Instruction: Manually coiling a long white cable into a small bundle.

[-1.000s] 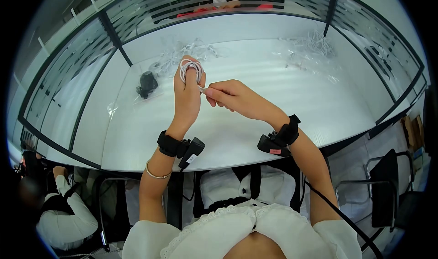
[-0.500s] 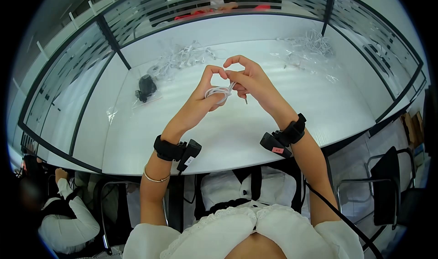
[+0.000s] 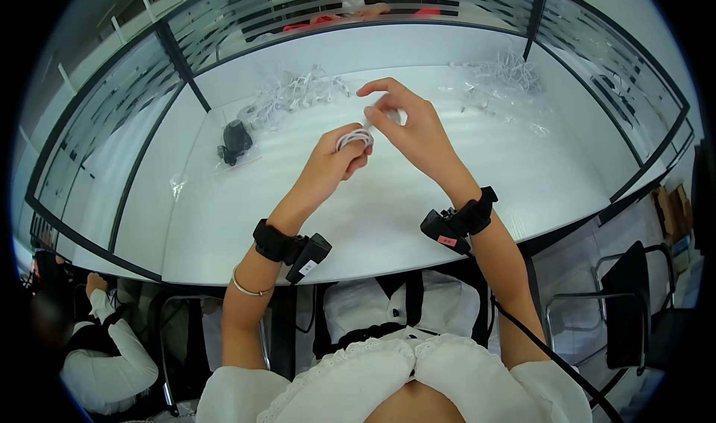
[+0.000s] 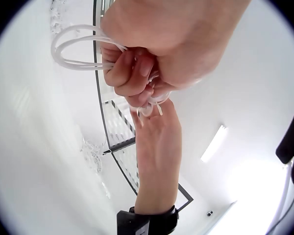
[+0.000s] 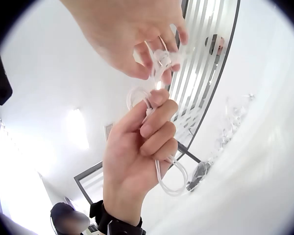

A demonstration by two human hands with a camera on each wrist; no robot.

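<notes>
A white cable [image 3: 356, 137] is looped in a small coil in the left hand [image 3: 328, 165], whose fingers curl round it; loops stick out past the fist in both wrist views. Just above and to the right, the right hand [image 3: 418, 136] has its fingers bent round a whitish, blurred part of the cable [image 5: 162, 59], close to the left fingertips. The right index finger is raised and bent away from the thumb. Both hands are held above the white table [image 3: 358, 229].
Tangled white cables and clear plastic [image 3: 298, 91] lie at the back left, more cables [image 3: 514, 73] at the back right. A black bundle [image 3: 236, 141] rests at the left. Low panels [image 3: 142, 192] surround the table; a black chair [image 3: 626, 304] stands at the right.
Both hands have moved right from a second ago. The left fingers have closed round the coil since half a second ago, and the right hand has risen slightly with the cable part.
</notes>
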